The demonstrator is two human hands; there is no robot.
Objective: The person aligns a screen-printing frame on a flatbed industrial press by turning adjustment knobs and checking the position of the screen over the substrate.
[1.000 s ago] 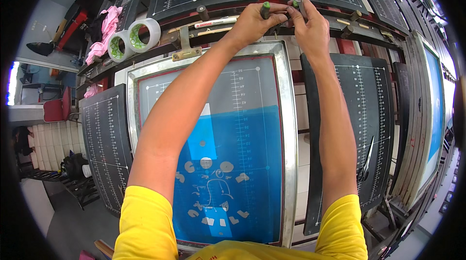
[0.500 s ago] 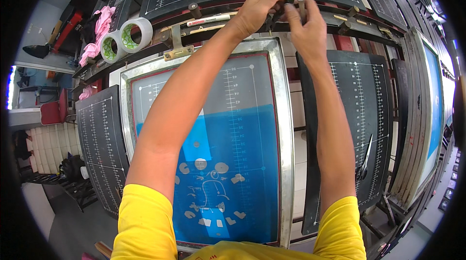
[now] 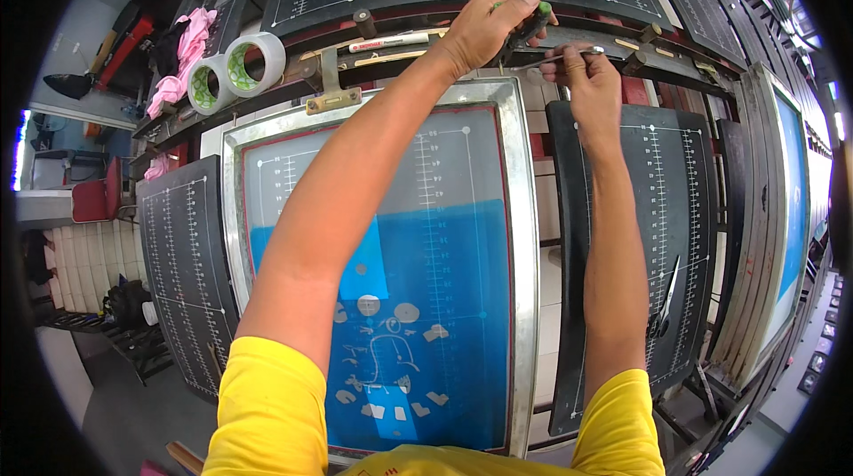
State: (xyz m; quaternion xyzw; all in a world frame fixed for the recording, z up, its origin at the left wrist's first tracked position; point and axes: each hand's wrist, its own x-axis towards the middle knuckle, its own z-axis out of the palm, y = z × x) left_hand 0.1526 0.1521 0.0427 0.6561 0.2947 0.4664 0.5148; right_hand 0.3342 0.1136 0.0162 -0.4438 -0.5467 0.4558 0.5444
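My left hand is closed round a dark-handled tool w/ green tip, top centre of frame. Right hand just beside it, fingers pinching a thin metal rod, above the silver-framed blue screen.

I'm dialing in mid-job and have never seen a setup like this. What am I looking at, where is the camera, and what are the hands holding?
The camera sits on the person's head and looks down, so both forearms come in from the lower edge. The fisheye lens bends straight edges. Below the arms lies a metal-framed printing screen with a blue coating and small cut-out shapes. Dark ruled boards flank it. The left hand has its grip closed on a dark, green-tipped tool handle at the far bar. The right hand pinches a thin metal rod there. Two tape rolls and a pink cloth sit at far left; scissors rest on the right board.
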